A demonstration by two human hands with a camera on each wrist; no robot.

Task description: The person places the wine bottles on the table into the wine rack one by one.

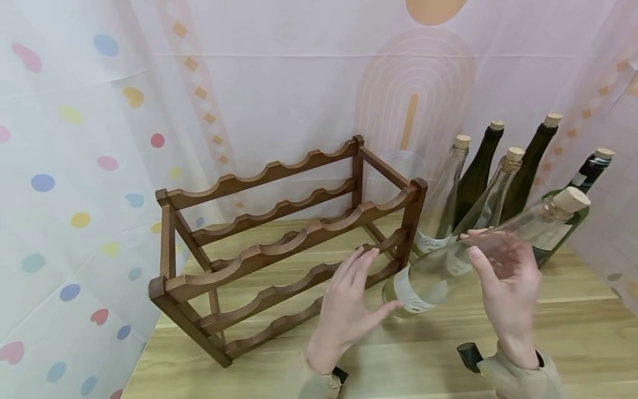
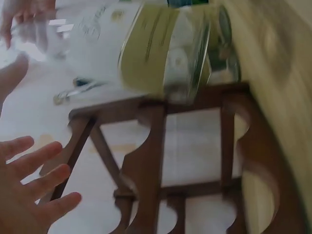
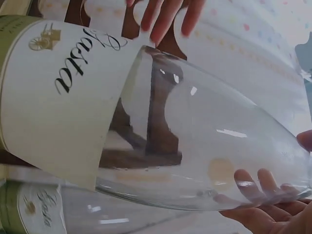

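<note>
My right hand grips a clear glass wine bottle by its narrowing upper part. The bottle is tilted nearly on its side, its cork up to the right and its white-labelled base toward the left. My left hand is held near that base with fingers spread and straight. In the left wrist view a gap shows between the left fingers and the bottle. Just left of the bottle stands a brown wooden wine rack, with scalloped rails on several levels and no bottles in it.
Several corked bottles stand upright right of the rack: clear ones and dark green ones. All rest on a wood-grain table. Patterned curtains hang behind and to the left.
</note>
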